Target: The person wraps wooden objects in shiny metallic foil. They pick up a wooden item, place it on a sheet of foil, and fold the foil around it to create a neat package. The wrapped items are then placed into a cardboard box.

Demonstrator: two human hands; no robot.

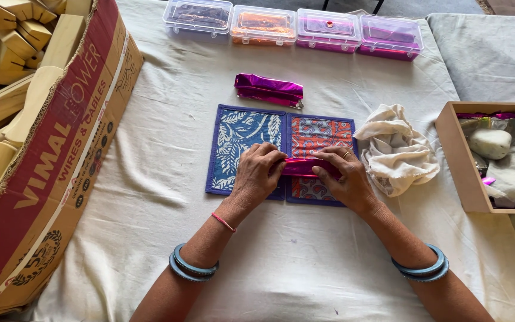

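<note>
**Operator:** Bangles first, since they sit closest to my camera: blue bangles ring both wrists, with a thin pink thread above the left one. Beyond them, my left hand and my right hand meet over a strip of magenta foil, fingertips of both hands pressed down and pinching it from either end. The foil lies across the seam of an open patchwork fabric folder, blue leaf print on one half, orange and blue on the other.

**Observer:** What worries you?

**Operator:** The foil looks thin and slick. If I pinch unevenly, I'd judge it could crease crooked or tear at the fold. The folder rests on a loose white sheet that is already rumpled, so pressure could make the whole thing slide.

**Observer:** Anything nearby that could interfere?

**Operator:** A second folded piece of magenta foil lies just beyond the folder, apart from it. A crumpled cream cloth touches the folder's right edge and could drag over it. Four lidded plastic boxes stand at the far edge, a wooden tray at right, a cardboard carton of wooden pieces at left, all well clear.
</note>
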